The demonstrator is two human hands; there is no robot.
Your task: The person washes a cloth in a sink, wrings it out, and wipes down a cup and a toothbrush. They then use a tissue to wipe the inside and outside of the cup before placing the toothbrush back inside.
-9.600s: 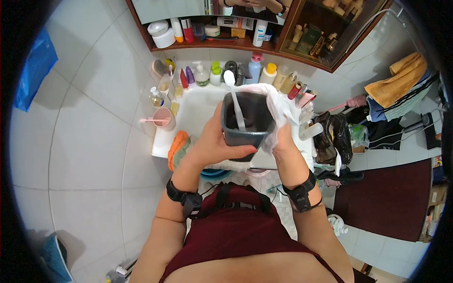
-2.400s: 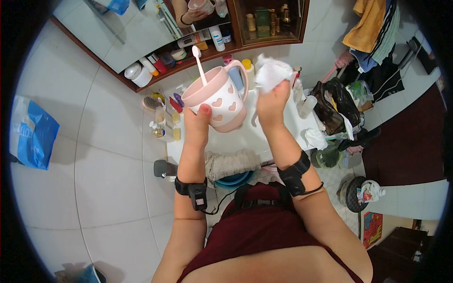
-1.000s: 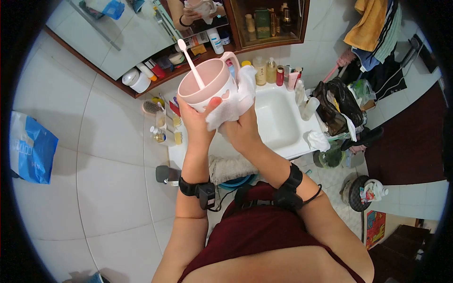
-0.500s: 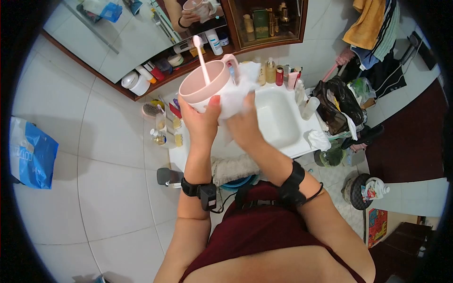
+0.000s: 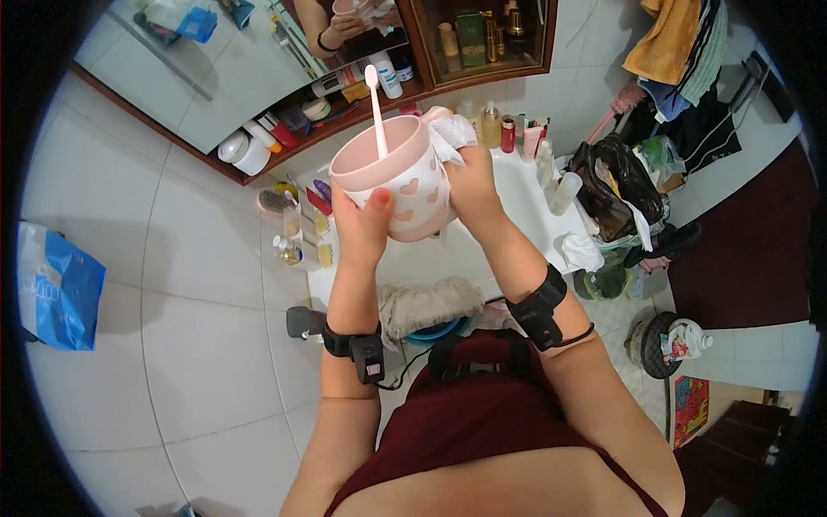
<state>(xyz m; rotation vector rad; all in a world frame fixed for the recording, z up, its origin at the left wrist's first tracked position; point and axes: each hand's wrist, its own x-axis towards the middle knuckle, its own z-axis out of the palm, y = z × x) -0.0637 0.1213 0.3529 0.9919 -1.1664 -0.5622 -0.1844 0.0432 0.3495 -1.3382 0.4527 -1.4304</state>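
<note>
A pink and white mug point(image 5: 412, 202) with pink hearts is held up over the sink point(image 5: 517, 215), tilted a little. In it stands a pink toothbrush point(image 5: 376, 108), its white head above the rim. My left hand point(image 5: 362, 226) is closed round the mug's left side, thumb on the front. At the right side, by the handle, my right hand point(image 5: 474, 185) grips a crumpled white tissue point(image 5: 450, 138) pressed against the mug. The fingers of my right hand are partly hidden behind the mug and tissue.
Bottles point(image 5: 491, 125) line the sink's back edge. A hairbrush point(image 5: 274, 202) and small items stand at the left. Above is a mirrored cabinet point(image 5: 345, 95). A black bag point(image 5: 607, 185) and crumpled white tissue point(image 5: 581, 252) are at the right.
My right hand has moved right and up with the tissue, from the mug's front to its handle. The heart-patterned front now shows. The left hand keeps its hold.
</note>
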